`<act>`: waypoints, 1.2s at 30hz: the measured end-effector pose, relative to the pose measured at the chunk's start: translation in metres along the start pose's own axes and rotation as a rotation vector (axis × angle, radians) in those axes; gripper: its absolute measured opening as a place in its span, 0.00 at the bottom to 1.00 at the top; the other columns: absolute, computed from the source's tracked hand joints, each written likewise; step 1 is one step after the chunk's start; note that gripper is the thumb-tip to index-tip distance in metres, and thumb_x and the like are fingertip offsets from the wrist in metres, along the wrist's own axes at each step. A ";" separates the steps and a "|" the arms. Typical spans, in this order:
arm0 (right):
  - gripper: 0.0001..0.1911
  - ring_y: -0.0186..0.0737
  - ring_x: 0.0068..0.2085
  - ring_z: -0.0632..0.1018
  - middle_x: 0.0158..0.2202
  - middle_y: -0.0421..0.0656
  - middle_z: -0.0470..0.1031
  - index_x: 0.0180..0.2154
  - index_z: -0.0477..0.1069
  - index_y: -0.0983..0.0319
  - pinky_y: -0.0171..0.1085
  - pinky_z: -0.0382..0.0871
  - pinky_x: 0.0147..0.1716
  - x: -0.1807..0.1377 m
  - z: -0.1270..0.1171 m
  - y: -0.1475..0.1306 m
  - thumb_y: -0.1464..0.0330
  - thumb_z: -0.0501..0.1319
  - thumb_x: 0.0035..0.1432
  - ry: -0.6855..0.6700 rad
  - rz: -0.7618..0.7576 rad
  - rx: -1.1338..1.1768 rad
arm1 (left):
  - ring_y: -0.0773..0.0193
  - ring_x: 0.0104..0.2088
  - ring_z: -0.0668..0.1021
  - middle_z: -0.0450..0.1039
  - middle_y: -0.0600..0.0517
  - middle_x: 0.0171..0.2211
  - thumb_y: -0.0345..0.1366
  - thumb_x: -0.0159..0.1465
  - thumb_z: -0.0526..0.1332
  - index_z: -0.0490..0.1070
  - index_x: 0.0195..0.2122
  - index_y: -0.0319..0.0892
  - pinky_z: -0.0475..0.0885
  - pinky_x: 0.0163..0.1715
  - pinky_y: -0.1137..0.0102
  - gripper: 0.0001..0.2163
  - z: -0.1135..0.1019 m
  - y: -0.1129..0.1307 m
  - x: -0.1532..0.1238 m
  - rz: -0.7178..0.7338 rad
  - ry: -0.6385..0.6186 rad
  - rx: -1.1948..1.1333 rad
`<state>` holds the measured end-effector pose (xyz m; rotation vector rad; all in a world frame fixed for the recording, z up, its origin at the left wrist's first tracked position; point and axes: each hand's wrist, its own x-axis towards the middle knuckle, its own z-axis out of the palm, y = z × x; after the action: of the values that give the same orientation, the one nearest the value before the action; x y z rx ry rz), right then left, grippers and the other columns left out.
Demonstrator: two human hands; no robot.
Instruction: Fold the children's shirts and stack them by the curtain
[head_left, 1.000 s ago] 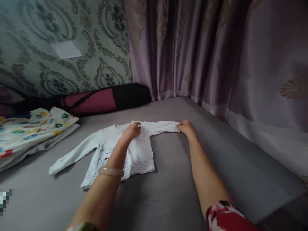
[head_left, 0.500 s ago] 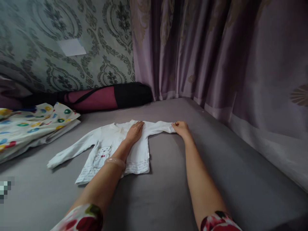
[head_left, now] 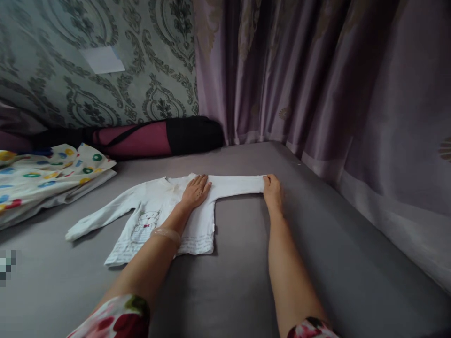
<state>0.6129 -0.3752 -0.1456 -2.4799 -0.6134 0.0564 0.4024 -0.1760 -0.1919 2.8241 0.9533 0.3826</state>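
Note:
A small white long-sleeved shirt [head_left: 155, 218] with a bear print lies flat, front up, on the grey bed sheet [head_left: 246, 263]. My left hand [head_left: 196, 190] rests palm down with fingers stretched out on the shirt's right shoulder. My right hand [head_left: 273, 188] is closed on the cuff of the right sleeve [head_left: 236, 184], which is stretched straight out to the right. The shirt's other sleeve lies spread toward the lower left. A pale bangle sits on my left wrist.
A folded cloth with coloured rings [head_left: 42, 180] lies at the left. A maroon and black roll-shaped bag [head_left: 158, 137] lies against the patterned wall. Purple curtains [head_left: 317, 94] hang along the back and right side of the bed.
My right hand has pulled the sleeve cuff out to the right, so the sleeve now lies straight. My left hand has flattened on the shoulder. The view shifted slightly.

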 end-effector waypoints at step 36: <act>0.27 0.44 0.68 0.52 0.67 0.46 0.55 0.65 0.56 0.65 0.45 0.41 0.65 -0.057 0.066 -0.074 0.63 0.41 0.70 -0.345 -0.801 -0.152 | 0.53 0.67 0.55 0.51 0.43 0.68 0.43 0.69 0.45 0.54 0.66 0.39 0.51 0.65 0.54 0.25 -0.003 0.026 -0.003 0.073 -0.108 0.068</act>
<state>0.5201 -0.3110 -0.1654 -2.1909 -1.7621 0.1292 0.4142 -0.1976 -0.1841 2.9136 0.8598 0.2069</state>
